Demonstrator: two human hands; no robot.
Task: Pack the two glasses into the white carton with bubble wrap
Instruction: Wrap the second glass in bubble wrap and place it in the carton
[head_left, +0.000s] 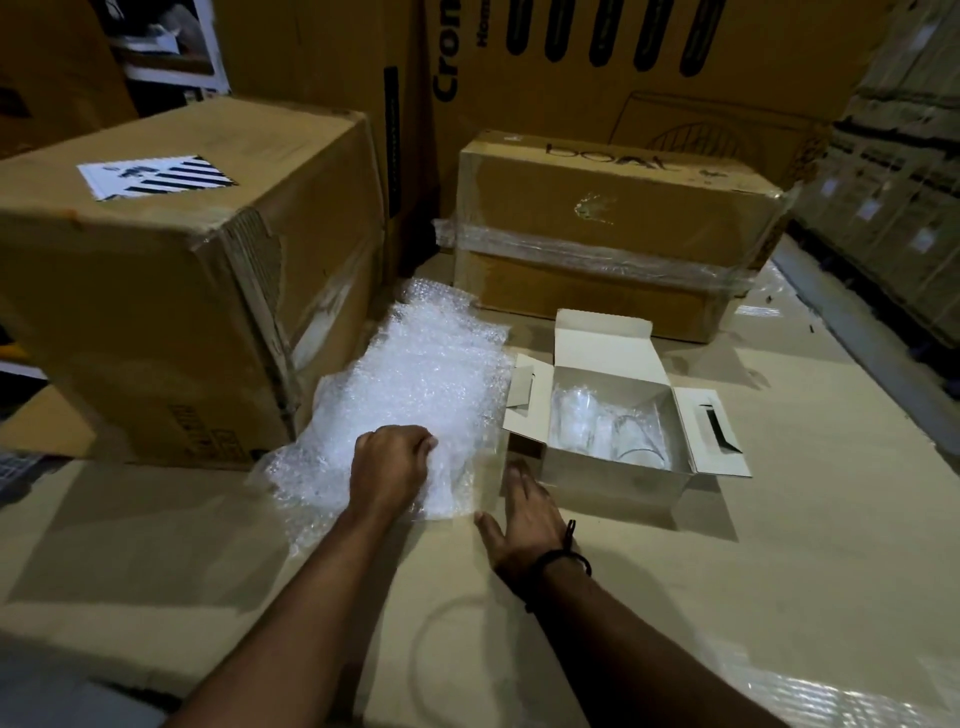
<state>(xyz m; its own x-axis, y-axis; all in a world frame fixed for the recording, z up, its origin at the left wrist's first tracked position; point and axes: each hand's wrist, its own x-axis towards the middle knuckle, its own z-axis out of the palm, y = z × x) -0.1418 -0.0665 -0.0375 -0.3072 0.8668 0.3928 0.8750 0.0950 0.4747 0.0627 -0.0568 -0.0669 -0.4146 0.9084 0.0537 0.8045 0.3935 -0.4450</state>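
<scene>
A small white carton (613, 470) stands open on the cardboard work surface, its flaps spread out. Inside it lie two clear glasses (602, 428), hard to tell apart. To the carton's left lies a crumpled sheet of bubble wrap (426, 374). My left hand (389, 465) rests on the near part of the bubble wrap with its fingers curled into the plastic. My right hand (524, 519) lies flat with fingers apart at the wrap's right edge, just in front of the carton's left corner. It holds nothing.
A big brown box (156, 291) stands to the left, touching the bubble wrap. A taped brown box (613, 228) sits right behind the white carton. Taller cartons form a wall at the back. Bare cardboard surface (779, 571) spreads to the right and towards me.
</scene>
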